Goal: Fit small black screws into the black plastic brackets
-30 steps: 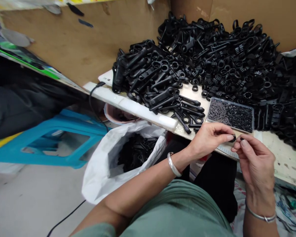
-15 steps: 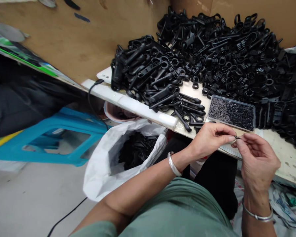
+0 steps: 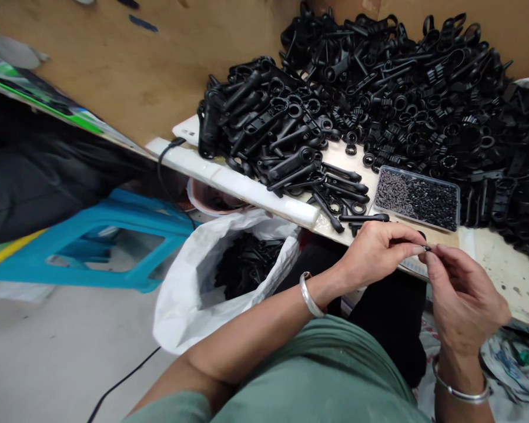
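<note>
Between my fingertips is a tiny dark part (image 3: 427, 248), too small to make out in detail. My left hand (image 3: 381, 249) pinches it from the left with thumb and forefinger. From the right, the thumb and forefinger of my right hand (image 3: 465, 294) close on the same part, fingertips nearly touching those of the left. Just beyond the hands, a clear plastic box (image 3: 417, 198) holds small grey pieces on its left side and small black ones on its right. Black rods (image 3: 364, 218) lie beside the box, near my left hand.
Black plastic parts (image 3: 405, 111) are heaped across the back of the table (image 3: 494, 258). A white foam strip (image 3: 233, 182) lines the left edge. Below it are a white sack (image 3: 180, 294) of black parts, a pink bucket (image 3: 198, 200) and a blue stool (image 3: 92, 220).
Both hands have shifted slightly right, still pinched together. The small dark part now shows more clearly between the fingertips. The camera view has moved a little.
</note>
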Tool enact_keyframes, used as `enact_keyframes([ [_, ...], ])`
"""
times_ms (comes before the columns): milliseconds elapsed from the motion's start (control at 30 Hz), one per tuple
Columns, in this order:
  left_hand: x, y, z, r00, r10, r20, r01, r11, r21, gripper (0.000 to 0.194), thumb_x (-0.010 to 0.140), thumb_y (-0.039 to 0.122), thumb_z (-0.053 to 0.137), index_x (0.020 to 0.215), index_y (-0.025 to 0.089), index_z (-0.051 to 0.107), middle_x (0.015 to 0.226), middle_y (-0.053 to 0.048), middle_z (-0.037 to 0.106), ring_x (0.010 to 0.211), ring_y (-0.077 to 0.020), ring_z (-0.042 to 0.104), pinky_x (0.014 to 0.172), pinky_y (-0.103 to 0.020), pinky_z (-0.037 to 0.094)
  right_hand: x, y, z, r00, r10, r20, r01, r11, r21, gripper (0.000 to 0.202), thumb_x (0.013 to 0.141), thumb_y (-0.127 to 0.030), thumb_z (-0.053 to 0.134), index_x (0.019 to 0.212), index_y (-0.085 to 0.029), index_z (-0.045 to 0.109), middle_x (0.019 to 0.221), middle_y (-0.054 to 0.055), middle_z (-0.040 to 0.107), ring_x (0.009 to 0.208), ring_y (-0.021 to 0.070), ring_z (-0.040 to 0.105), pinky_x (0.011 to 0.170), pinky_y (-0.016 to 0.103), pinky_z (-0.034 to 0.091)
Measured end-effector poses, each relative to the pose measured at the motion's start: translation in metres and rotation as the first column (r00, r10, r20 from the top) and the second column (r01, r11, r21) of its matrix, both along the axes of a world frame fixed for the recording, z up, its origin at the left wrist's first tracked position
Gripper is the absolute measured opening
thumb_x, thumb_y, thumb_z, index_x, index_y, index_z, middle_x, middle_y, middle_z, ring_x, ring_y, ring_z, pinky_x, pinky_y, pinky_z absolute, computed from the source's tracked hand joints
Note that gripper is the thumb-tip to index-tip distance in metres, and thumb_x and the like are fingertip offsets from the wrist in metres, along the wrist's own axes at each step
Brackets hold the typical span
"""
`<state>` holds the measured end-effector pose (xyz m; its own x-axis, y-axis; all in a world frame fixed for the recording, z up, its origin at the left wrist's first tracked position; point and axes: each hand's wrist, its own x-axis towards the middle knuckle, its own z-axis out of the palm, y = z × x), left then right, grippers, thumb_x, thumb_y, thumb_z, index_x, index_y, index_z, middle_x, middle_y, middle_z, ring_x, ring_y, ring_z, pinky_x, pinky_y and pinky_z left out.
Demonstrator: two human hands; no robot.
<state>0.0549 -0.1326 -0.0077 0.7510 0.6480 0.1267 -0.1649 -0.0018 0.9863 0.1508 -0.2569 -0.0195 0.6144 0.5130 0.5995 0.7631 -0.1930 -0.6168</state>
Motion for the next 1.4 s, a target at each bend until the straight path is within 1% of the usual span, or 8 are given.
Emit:
enact_keyframes([
  [300,-0.001,-0.006,-0.002,0.999,-0.002,-0.047,0.007,0.994,0.113,0.012,0.084,0.013,0.067,0.088,0.017,0.077,0.09,-0.004,0.077,0.082,-0.0155,0.071,0.081,-0.026,0.057,-0.002,0.0,0.003,0.996,-0.045,-0.082,0.042,0.998,-0.049,0.016,0.083,-0.034,0.073,0.095,-0.022,0.075,0.087,0.003,0.076,0.07,0.0178,0.071,0.07,0.033,0.059],
  [500,-0.006,-0.003,-0.005,0.999,0.016,-0.041,-0.002,0.947,0.321,0.012,0.086,0.011,0.066,0.093,0.015,0.075,0.092,-0.004,0.077,0.081,-0.0131,0.069,0.079,-0.023,0.054,-0.002,0.003,0.002,0.994,-0.035,-0.106,0.031,0.999,-0.034,0.016,0.082,-0.035,0.074,0.092,-0.021,0.075,0.084,0.003,0.075,0.067,0.0159,0.069,0.067,0.03,0.058],
  [600,-0.012,-0.002,-0.01,0.993,0.106,-0.044,-0.061,0.814,0.578,0.013,0.09,0.013,0.062,0.099,0.014,0.072,0.098,-0.005,0.075,0.088,-0.0151,0.067,0.084,-0.026,0.052,0.001,0.001,-0.002,0.994,-0.062,-0.088,0.058,0.997,-0.052,0.017,0.083,-0.036,0.074,0.092,-0.021,0.075,0.085,0.003,0.075,0.068,0.0165,0.069,0.069,0.031,0.058],
  [767,-0.02,0.001,-0.016,0.935,0.313,-0.167,0.067,0.305,0.95,0.022,0.1,0.017,0.045,0.1,0.014,0.067,0.113,-0.01,0.071,0.102,-0.0223,0.061,0.085,-0.035,0.044,0.017,-0.009,-0.011,0.988,-0.129,-0.081,0.125,0.991,-0.057,0.024,0.082,-0.042,0.073,0.092,-0.019,0.075,0.084,0.004,0.075,0.069,0.0182,0.07,0.07,0.033,0.059],
  [867,-0.019,0.002,-0.019,0.906,0.361,-0.221,0.177,0.151,0.973,0.022,0.1,0.017,0.044,0.095,0.014,0.065,0.119,-0.012,0.068,0.103,-0.0232,0.06,0.081,-0.036,0.041,0.026,-0.015,-0.014,0.987,-0.147,-0.069,0.143,0.988,-0.064,0.024,0.082,-0.042,0.073,0.091,-0.02,0.075,0.083,0.003,0.075,0.069,0.0183,0.07,0.072,0.034,0.059],
  [1000,-0.015,0.004,-0.025,0.915,0.37,-0.16,0.146,0.066,0.987,0.025,0.101,0.015,0.041,0.09,0.013,0.064,0.12,-0.011,0.068,0.1,-0.0223,0.06,0.081,-0.036,0.038,0.033,-0.019,-0.017,0.99,-0.137,-0.024,0.135,0.986,-0.093,0.017,0.082,-0.036,0.074,0.088,-0.021,0.076,0.083,0.003,0.075,0.07,0.0179,0.07,0.074,0.033,0.058],
  [1200,-0.011,0.006,-0.033,0.937,0.342,-0.072,0.07,0.02,0.997,0.029,0.101,0.011,0.038,0.089,0.013,0.064,0.112,-0.01,0.071,0.096,-0.0212,0.061,0.081,-0.036,0.036,0.035,-0.019,-0.02,0.997,-0.059,0.05,0.065,0.991,-0.121,0.009,0.082,-0.03,0.074,0.087,-0.022,0.075,0.083,0.001,0.076,0.068,0.0169,0.07,0.073,0.032,0.058],
  [1400,-0.014,-0.003,-0.03,0.944,0.324,-0.064,0.053,0.042,0.998,0.028,0.101,0.012,0.04,0.086,0.013,0.063,0.104,-0.009,0.072,0.092,-0.0201,0.06,0.081,-0.035,0.036,0.034,-0.012,-0.014,0.986,0.071,0.151,-0.048,0.987,-0.151,0.004,0.085,-0.023,0.07,0.088,-0.023,0.073,0.085,0.001,0.077,0.073,0.0171,0.073,0.074,0.03,0.059],
])
